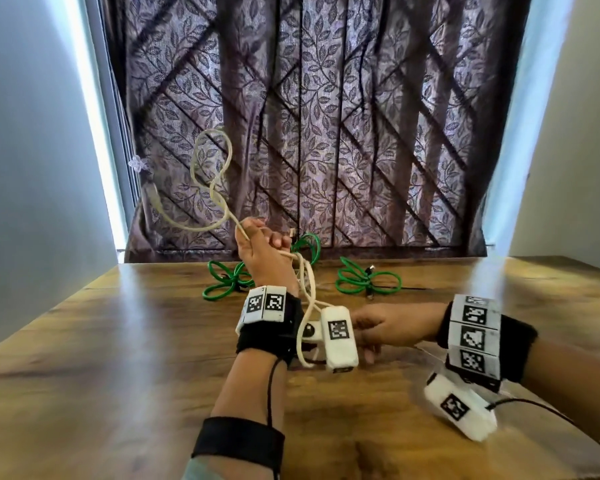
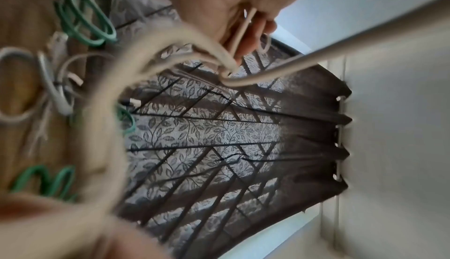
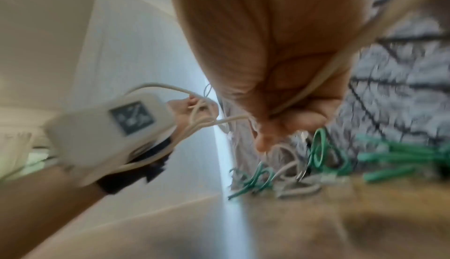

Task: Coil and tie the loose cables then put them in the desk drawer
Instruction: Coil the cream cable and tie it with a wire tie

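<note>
My left hand (image 1: 262,244) is raised above the wooden desk (image 1: 146,348) and grips a cream cable (image 1: 192,164). One end of the cable loops up in the air to the left. The other strands hang down past my left wrist towards my right hand (image 1: 374,327). In the right wrist view the right hand (image 3: 280,89) has its fingers curled round the cream cable (image 3: 324,74), low beside the left wrist. The left wrist view shows the left hand's fingers (image 2: 246,32) pinching the cable (image 2: 280,69), blurred by motion.
Two tied green cable bundles (image 1: 368,280) (image 1: 227,280) lie at the back of the desk, a third green one (image 1: 307,242) behind my left hand. A coiled white cable (image 2: 48,82) lies among them. A leaf-patterned curtain (image 1: 326,116) hangs behind the desk, with walls on both sides.
</note>
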